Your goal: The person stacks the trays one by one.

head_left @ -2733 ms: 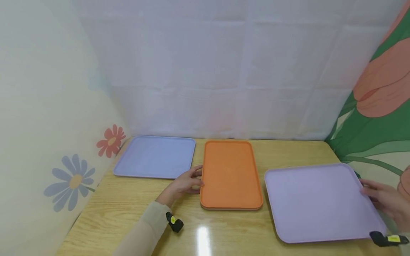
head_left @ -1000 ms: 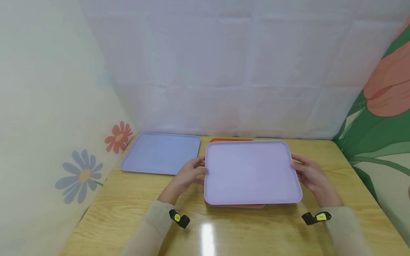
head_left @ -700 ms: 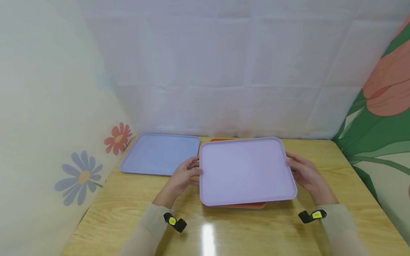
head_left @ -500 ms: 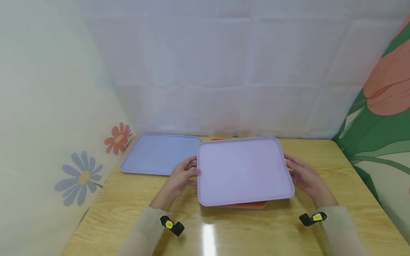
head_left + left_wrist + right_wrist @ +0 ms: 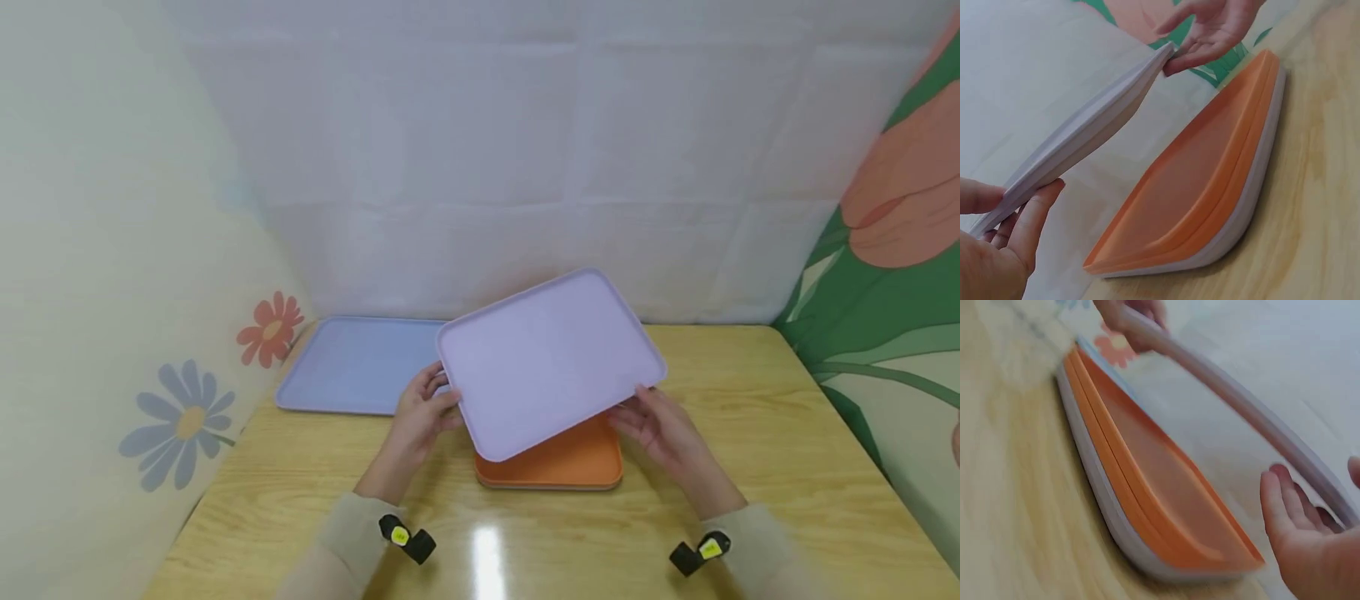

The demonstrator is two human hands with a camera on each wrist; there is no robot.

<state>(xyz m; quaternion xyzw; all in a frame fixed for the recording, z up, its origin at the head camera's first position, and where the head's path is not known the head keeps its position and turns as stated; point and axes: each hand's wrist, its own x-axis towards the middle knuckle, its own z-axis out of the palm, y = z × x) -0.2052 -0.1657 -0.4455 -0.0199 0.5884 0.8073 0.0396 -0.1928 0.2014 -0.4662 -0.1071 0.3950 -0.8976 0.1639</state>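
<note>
A pale purple tray [image 5: 551,362] is held in the air, turned at an angle, its right end higher in the head view. My left hand [image 5: 420,417] grips its left edge, thumb on top and fingers beneath. My right hand [image 5: 663,425] holds the near right corner, thumb over the rim and fingers underneath. Below it, an orange tray [image 5: 547,467] tops a stack on the table, partly hidden by the purple one. The left wrist view shows the gap between the raised tray [image 5: 1085,119] and the stack, whose bottom layer [image 5: 1235,237] is whitish.
A light blue tray [image 5: 360,367] lies flat at the back left, its right end covered by the purple tray. The wooden table [image 5: 780,417] meets a white cloth backdrop [image 5: 450,167]. Floral panels stand at both sides.
The purple tray went from the table's right side to above the orange stack, then rose and turned counterclockwise. My right hand moved left and slid toward the tray's near corner.
</note>
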